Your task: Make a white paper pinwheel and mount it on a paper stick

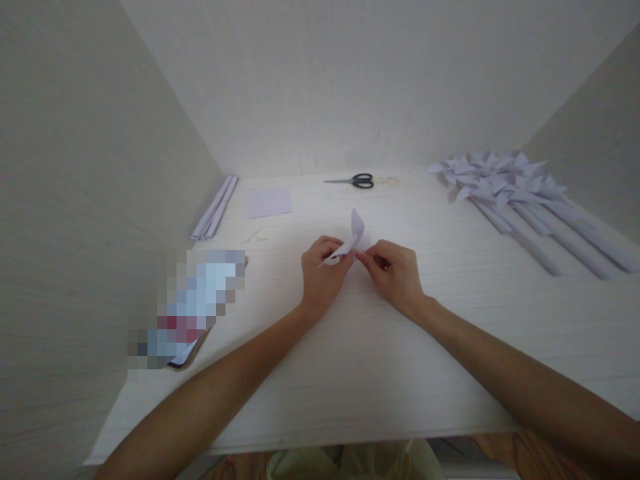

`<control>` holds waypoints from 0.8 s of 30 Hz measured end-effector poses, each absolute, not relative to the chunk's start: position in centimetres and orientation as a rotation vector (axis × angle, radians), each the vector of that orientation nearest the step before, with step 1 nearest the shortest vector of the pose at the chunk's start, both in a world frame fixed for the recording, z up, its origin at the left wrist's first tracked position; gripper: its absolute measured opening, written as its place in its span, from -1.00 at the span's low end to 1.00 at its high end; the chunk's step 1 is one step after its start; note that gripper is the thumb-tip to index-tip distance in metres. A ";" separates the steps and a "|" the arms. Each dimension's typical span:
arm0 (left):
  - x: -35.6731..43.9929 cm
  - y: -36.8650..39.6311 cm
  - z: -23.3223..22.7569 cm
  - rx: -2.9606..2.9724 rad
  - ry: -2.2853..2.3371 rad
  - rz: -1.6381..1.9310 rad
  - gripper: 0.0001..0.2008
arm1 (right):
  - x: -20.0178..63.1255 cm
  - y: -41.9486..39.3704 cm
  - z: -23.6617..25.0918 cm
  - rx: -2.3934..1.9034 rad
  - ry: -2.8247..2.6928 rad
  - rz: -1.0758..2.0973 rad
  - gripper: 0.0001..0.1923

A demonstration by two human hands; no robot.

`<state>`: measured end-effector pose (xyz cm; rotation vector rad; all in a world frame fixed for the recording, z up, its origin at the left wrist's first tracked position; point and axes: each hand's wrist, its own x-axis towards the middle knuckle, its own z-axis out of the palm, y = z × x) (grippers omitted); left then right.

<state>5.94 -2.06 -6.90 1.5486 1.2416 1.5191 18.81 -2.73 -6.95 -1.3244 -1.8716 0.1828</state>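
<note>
Over the middle of the table, both hands are closed around a white paper pinwheel (pixel 357 227) with curled blades. My left hand (pixel 323 273) grips it from the left, and one curled blade bends over the fingers. From the other side, the thumb and fingertips of my right hand (pixel 393 270) pinch close to the pinwheel's middle. Whether a small piece is also between those fingertips is hidden. Beyond the hands lie a square sheet of paper (pixel 270 203) and a few thin pale sticks (pixel 255 236).
Black-handled scissors (pixel 361 181) lie near the back wall beside small tan pieces (pixel 387 181). Several finished pinwheels (pixel 500 177) on rolled paper sticks (pixel 540 250) are heaped at right. Paper rolls (pixel 216 208) and a blurred phone (pixel 200 307) are along the left wall.
</note>
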 end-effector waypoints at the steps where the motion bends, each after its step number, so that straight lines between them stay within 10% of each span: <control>1: 6.0 -2.1 -6.9 1.553 1.239 1.523 -0.90 | 18.8 -2.7 -6.9 -1.337 -1.886 0.191 -0.66; 24: 5.9 -2.0 -6.8 1.519 1.335 1.496 -0.91 | 18.6 -2.3 -6.7 -1.452 -2.016 0.419 -0.66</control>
